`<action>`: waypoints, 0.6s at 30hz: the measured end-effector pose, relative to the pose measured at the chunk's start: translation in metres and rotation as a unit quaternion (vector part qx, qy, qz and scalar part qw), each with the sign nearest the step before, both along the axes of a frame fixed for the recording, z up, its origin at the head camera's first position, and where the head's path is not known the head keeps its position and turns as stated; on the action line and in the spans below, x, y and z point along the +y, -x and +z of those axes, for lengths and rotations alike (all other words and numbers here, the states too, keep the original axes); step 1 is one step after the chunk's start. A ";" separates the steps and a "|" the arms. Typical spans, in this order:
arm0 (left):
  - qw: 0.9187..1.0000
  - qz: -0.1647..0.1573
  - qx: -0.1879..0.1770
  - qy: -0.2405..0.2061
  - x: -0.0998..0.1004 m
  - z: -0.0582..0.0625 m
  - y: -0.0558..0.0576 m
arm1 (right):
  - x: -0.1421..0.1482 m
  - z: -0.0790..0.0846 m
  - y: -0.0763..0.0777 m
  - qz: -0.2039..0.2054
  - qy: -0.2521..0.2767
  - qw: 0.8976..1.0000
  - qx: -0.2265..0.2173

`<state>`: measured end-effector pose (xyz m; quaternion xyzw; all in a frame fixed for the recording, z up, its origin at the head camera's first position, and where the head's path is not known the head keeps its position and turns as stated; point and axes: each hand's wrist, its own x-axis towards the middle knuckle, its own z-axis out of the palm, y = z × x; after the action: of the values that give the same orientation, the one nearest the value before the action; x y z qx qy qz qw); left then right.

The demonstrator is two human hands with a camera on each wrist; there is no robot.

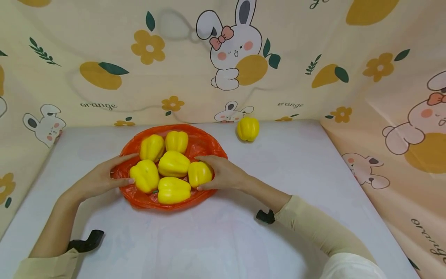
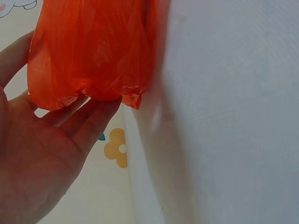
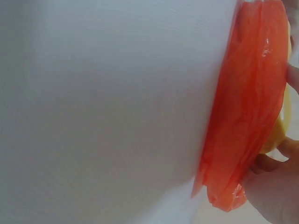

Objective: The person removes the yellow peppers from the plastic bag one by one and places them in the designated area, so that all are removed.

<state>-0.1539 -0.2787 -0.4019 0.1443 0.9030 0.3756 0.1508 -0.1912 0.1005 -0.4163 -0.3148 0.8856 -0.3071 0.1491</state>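
A red plastic bag (image 1: 205, 145), its mouth spread wide, sits on the table holding several yellow bell peppers (image 1: 174, 164). My left hand (image 1: 101, 176) is at the bag's left rim; its thumb tip reaches the left yellow bell pepper (image 1: 144, 176), and its fingers extend fairly straight over the rim. The left wrist view has that hand (image 2: 42, 144) against the bag's side (image 2: 98, 51). At the right, my right hand (image 1: 226, 172) holds the rightmost yellow bell pepper (image 1: 200, 174) between thumb and fingers, inside the bag. From the right wrist, the bag wall (image 3: 247, 98) hides most of this pepper.
Another yellow bell pepper (image 1: 248, 129) stands outside the bag, near the table's back edge. The white table (image 1: 209, 240) meets printed cloth walls (image 1: 299, 38) at the back and sides. Black wrist mounts (image 1: 86, 241) show below both forearms.
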 end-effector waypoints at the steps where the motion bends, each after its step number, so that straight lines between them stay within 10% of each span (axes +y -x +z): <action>1: 1.000 0.000 0.001 0.000 0.000 0.000 0.000 | 0.000 0.000 -0.001 -0.001 -0.001 1.000 -0.004; 18: 1.000 0.000 0.006 0.008 0.000 -0.001 -0.002 | -0.001 0.005 0.004 -0.032 0.039 0.999 0.021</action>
<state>-0.1520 -0.2785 -0.4028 0.1459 0.9068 0.3673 0.1464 -0.1953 0.0996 -0.4108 -0.2979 0.8856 -0.3393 0.1084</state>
